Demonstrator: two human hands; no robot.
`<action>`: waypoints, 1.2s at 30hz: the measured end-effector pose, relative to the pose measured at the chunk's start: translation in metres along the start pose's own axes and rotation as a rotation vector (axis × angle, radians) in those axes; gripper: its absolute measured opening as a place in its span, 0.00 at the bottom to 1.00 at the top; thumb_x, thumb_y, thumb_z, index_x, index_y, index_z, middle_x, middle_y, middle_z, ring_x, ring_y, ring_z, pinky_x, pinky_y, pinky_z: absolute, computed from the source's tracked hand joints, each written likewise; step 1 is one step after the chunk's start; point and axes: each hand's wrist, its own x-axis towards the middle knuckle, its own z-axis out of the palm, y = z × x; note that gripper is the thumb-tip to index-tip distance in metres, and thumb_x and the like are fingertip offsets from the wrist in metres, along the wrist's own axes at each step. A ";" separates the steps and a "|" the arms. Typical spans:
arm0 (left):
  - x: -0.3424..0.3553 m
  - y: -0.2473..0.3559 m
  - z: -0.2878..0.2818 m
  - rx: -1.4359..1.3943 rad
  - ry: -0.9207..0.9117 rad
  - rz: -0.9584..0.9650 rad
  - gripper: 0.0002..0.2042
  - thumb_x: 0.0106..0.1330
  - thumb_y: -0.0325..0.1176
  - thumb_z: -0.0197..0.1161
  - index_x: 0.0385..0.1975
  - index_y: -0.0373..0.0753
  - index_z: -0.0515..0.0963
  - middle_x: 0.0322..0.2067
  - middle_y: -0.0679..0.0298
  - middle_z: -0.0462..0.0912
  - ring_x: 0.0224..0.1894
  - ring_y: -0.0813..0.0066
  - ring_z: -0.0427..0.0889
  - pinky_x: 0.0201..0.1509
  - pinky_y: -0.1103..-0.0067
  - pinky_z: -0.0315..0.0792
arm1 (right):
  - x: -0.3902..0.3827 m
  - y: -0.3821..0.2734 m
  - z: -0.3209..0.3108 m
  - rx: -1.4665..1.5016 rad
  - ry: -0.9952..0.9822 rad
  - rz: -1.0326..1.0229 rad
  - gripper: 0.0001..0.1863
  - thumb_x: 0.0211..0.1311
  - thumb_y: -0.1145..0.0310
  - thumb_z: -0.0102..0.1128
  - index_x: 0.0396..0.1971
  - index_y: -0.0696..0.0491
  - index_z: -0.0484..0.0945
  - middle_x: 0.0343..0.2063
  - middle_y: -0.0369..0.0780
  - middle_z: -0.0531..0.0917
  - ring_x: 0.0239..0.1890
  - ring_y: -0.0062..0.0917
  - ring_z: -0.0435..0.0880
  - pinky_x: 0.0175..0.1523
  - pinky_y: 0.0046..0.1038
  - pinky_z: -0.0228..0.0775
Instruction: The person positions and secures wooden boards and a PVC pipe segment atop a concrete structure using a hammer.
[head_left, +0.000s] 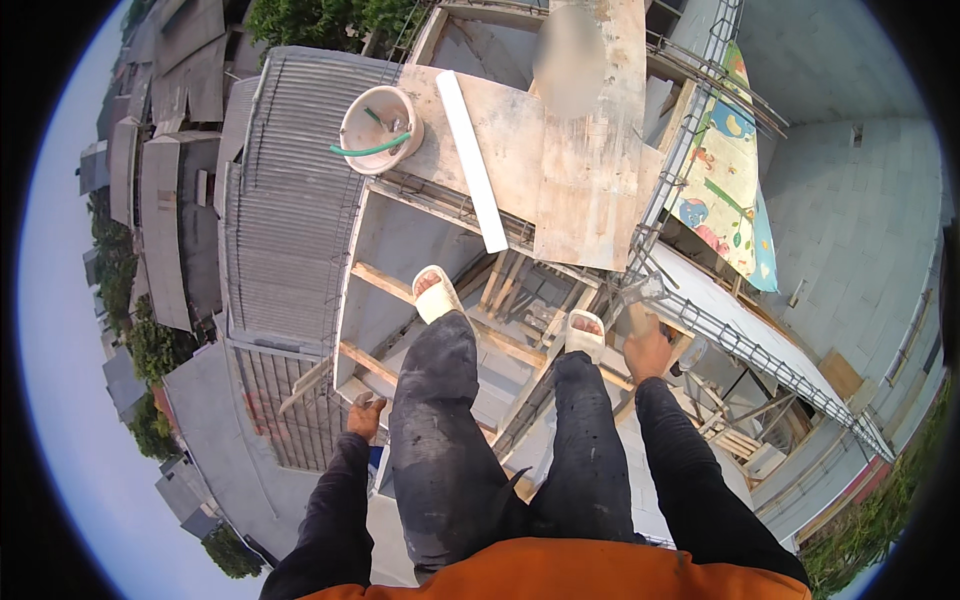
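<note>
Beyond my right foot, my right hand (648, 352) is closed round what looks like a grey, flat-headed hand tool (642, 291), close to the tied rebar cage. Its exact kind is hard to make out. My left hand (366, 414) hangs low beside my left leg, near the edge of the timber frame. Its fingers are curled, and whatever they may hold is hidden. My feet, in pale slide sandals (437, 294), stand on narrow wooden battens (512, 343) over open bays.
Ahead lie plywood sheets (590, 195) with a white strip (468, 150) and a white bucket (381, 132) containing a green hose piece. The rebar cage (745, 342) runs along the right, beside a patterned sheet (722, 185). Corrugated roofing (295, 190) lies left. Gaps drop between the battens.
</note>
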 end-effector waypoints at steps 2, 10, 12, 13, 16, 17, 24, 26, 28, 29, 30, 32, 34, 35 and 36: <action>-0.071 -0.081 -0.043 0.563 -0.059 0.222 0.35 0.67 0.45 0.73 0.64 0.22 0.74 0.62 0.38 0.81 0.62 0.49 0.82 0.68 0.68 0.74 | -0.003 -0.012 -0.001 0.002 -0.034 -0.006 0.21 0.56 0.66 0.68 0.49 0.53 0.76 0.33 0.56 0.89 0.40 0.57 0.88 0.47 0.55 0.78; -0.046 0.047 -0.152 -0.154 0.115 -0.279 0.15 0.66 0.41 0.73 0.46 0.38 0.86 0.36 0.63 0.88 0.34 0.71 0.85 0.36 0.68 0.80 | 0.004 -0.022 -0.007 -0.015 -0.014 0.126 0.20 0.58 0.65 0.68 0.49 0.54 0.76 0.32 0.56 0.88 0.39 0.56 0.89 0.47 0.56 0.78; 0.045 0.112 -0.174 -0.079 0.115 -0.035 0.20 0.68 0.38 0.72 0.54 0.31 0.83 0.43 0.55 0.90 0.43 0.65 0.87 0.44 0.71 0.80 | 0.007 -0.030 -0.001 -0.021 -0.005 0.158 0.20 0.59 0.65 0.69 0.49 0.53 0.76 0.32 0.55 0.88 0.39 0.56 0.89 0.47 0.55 0.78; 0.090 0.182 -0.171 -0.099 0.055 0.039 0.26 0.69 0.39 0.71 0.60 0.27 0.79 0.49 0.48 0.88 0.51 0.62 0.87 0.54 0.73 0.79 | 0.007 -0.028 0.001 -0.035 0.017 0.196 0.20 0.59 0.65 0.69 0.50 0.53 0.76 0.32 0.55 0.88 0.39 0.56 0.89 0.46 0.55 0.78; 0.181 0.347 -0.166 0.024 -0.077 0.321 0.29 0.71 0.39 0.69 0.66 0.27 0.74 0.55 0.45 0.86 0.56 0.61 0.85 0.62 0.71 0.77 | 0.006 -0.028 0.003 -0.087 0.018 0.288 0.18 0.60 0.65 0.69 0.48 0.52 0.77 0.31 0.56 0.88 0.39 0.57 0.88 0.45 0.54 0.79; 0.204 0.393 -0.163 0.035 -0.125 0.378 0.29 0.72 0.39 0.69 0.66 0.27 0.74 0.55 0.45 0.86 0.56 0.62 0.85 0.62 0.71 0.77 | 0.009 -0.024 0.003 -0.080 0.028 0.300 0.17 0.60 0.65 0.69 0.47 0.52 0.76 0.30 0.56 0.87 0.39 0.57 0.88 0.44 0.55 0.78; 0.304 0.558 -0.173 0.142 -0.331 0.636 0.28 0.74 0.41 0.66 0.66 0.28 0.74 0.53 0.46 0.86 0.54 0.65 0.87 0.59 0.72 0.78 | -0.012 -0.076 -0.029 -0.111 0.106 0.471 0.16 0.65 0.61 0.67 0.47 0.54 0.78 0.38 0.57 0.87 0.44 0.57 0.86 0.49 0.51 0.77; 0.328 0.577 -0.186 0.143 -0.334 0.629 0.27 0.74 0.40 0.66 0.66 0.28 0.74 0.52 0.46 0.87 0.54 0.65 0.86 0.59 0.72 0.78 | -0.034 -0.088 -0.041 -0.127 0.198 0.522 0.14 0.66 0.61 0.66 0.43 0.54 0.77 0.37 0.54 0.87 0.43 0.55 0.86 0.47 0.50 0.76; 0.338 0.590 -0.189 0.049 -0.369 0.577 0.26 0.75 0.39 0.65 0.66 0.28 0.75 0.52 0.49 0.87 0.54 0.67 0.85 0.59 0.74 0.77 | -0.058 -0.103 -0.048 -0.082 0.300 0.622 0.15 0.66 0.61 0.67 0.44 0.55 0.77 0.36 0.53 0.86 0.40 0.53 0.86 0.48 0.48 0.75; 0.338 0.590 -0.190 -0.005 -0.382 0.578 0.26 0.75 0.39 0.65 0.66 0.28 0.75 0.52 0.50 0.87 0.55 0.67 0.85 0.59 0.74 0.77 | -0.061 -0.108 -0.050 -0.057 0.351 0.669 0.16 0.66 0.60 0.68 0.45 0.56 0.78 0.36 0.52 0.86 0.39 0.52 0.86 0.48 0.47 0.75; 0.333 0.600 -0.183 -0.053 -0.417 0.592 0.26 0.75 0.39 0.65 0.66 0.29 0.75 0.51 0.50 0.87 0.55 0.68 0.85 0.60 0.74 0.77 | -0.060 -0.128 -0.055 0.010 0.359 0.663 0.18 0.66 0.60 0.69 0.46 0.57 0.77 0.36 0.52 0.86 0.39 0.50 0.86 0.48 0.46 0.75; 0.307 0.600 -0.183 -0.055 -0.498 0.541 0.25 0.75 0.36 0.66 0.67 0.30 0.74 0.54 0.51 0.85 0.57 0.69 0.83 0.63 0.74 0.76 | -0.047 -0.188 -0.067 0.145 0.387 0.656 0.21 0.66 0.59 0.70 0.48 0.59 0.77 0.35 0.51 0.85 0.38 0.47 0.85 0.48 0.43 0.75; 0.289 0.586 -0.179 -0.170 -0.668 0.497 0.25 0.74 0.33 0.66 0.68 0.30 0.73 0.59 0.50 0.83 0.62 0.68 0.81 0.68 0.74 0.74 | -0.009 -0.268 -0.075 0.286 0.292 0.563 0.23 0.67 0.58 0.71 0.51 0.58 0.75 0.38 0.49 0.85 0.40 0.40 0.85 0.51 0.39 0.75; 0.280 0.586 -0.177 -0.198 -0.743 0.429 0.27 0.75 0.36 0.67 0.69 0.29 0.72 0.61 0.49 0.82 0.64 0.68 0.80 0.69 0.75 0.72 | 0.004 -0.291 -0.073 0.384 0.168 0.600 0.21 0.68 0.59 0.69 0.51 0.58 0.75 0.39 0.49 0.85 0.42 0.39 0.85 0.53 0.39 0.75; 0.270 0.588 -0.172 -0.211 -0.775 0.405 0.27 0.75 0.37 0.67 0.69 0.28 0.72 0.62 0.49 0.82 0.64 0.68 0.80 0.70 0.75 0.72 | 0.020 -0.315 -0.062 0.495 0.078 0.572 0.20 0.69 0.59 0.67 0.51 0.57 0.75 0.39 0.49 0.85 0.44 0.39 0.85 0.53 0.38 0.75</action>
